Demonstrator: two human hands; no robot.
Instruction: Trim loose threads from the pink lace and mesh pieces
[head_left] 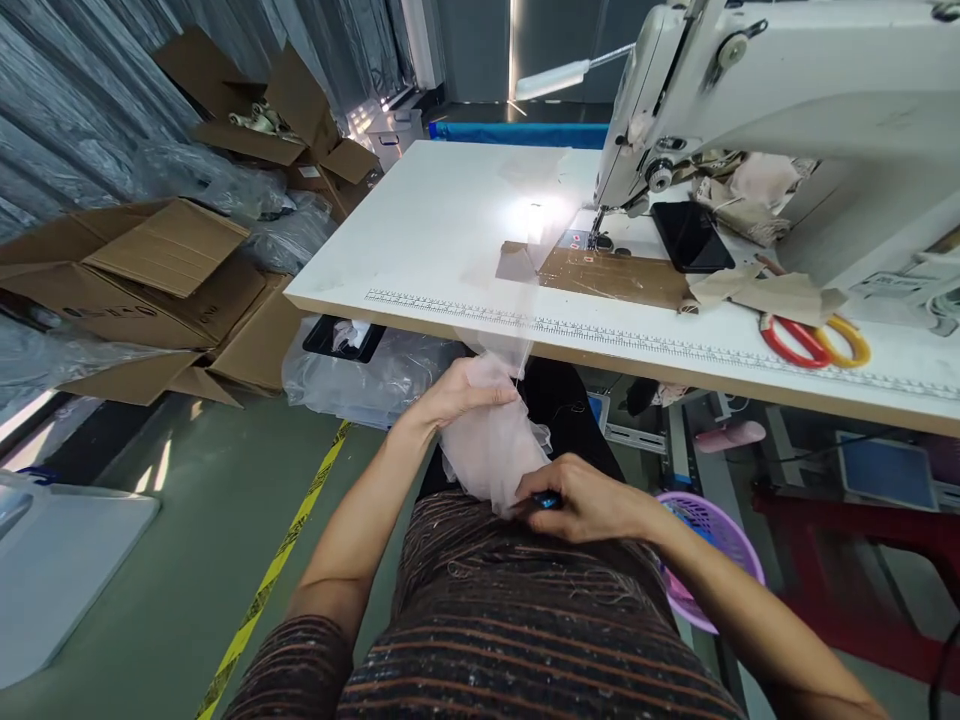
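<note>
A piece of sheer pale pink fabric (491, 450) lies bunched over my lap, and a thin strip of it runs up across the table edge. My left hand (469, 392) grips its upper part between thumb and fingers, just below that edge. My right hand (581, 498) is closed at the fabric's lower right side, near my waist. A small dark tool with a blue tip (549, 499) shows from its fist; the rest is hidden in the fingers, so its kind is unclear.
A sewing machine (750, 90) stands on the white table (420, 230), with a phone (691, 237) and red-and-yellow-handled scissors (814, 342) on it. Cardboard boxes (150, 270) are at left. A purple basket (739, 545) sits below right.
</note>
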